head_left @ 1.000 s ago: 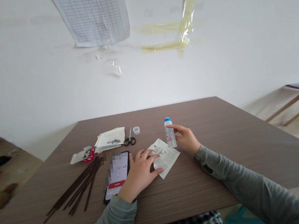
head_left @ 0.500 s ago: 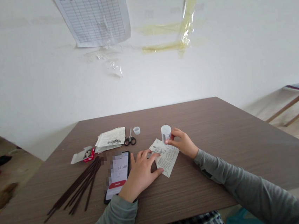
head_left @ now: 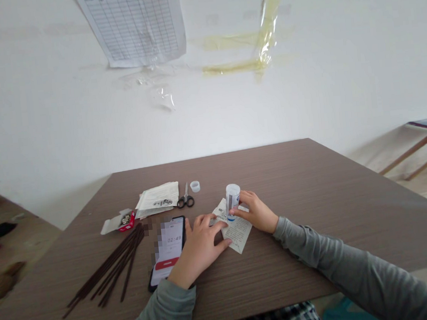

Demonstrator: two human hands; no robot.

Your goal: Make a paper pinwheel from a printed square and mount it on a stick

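Note:
A small printed sheet of paper (head_left: 239, 238) lies aslant on the table in front of me. My left hand (head_left: 199, 249) rests at its left side with fingers spread, the fingertips touching the paper. My right hand (head_left: 258, 211) grips a small white bottle (head_left: 233, 198) with a barcode label between thumb and fingers. The bottle stands over the upper part of the sheet, its blue lower end at or on the paper; that end is partly hidden by my thumb. A loose white cap (head_left: 195, 186) sits farther back, next to black-handled scissors (head_left: 185, 200).
Left of my hands lie a phone showing a timer (head_left: 170, 252), a bundle of thin dark brown sticks (head_left: 113, 262), an opened small red-and-white box (head_left: 127, 221) with metallic bits inside, and a stack of printed paper (head_left: 158, 195). A wall closes off the table's (head_left: 315, 195) far edge.
My right hand has moved the bottle slightly left and toward me, farther onto the sheet, and more of its label shows. My left hand has stayed nearly in place.

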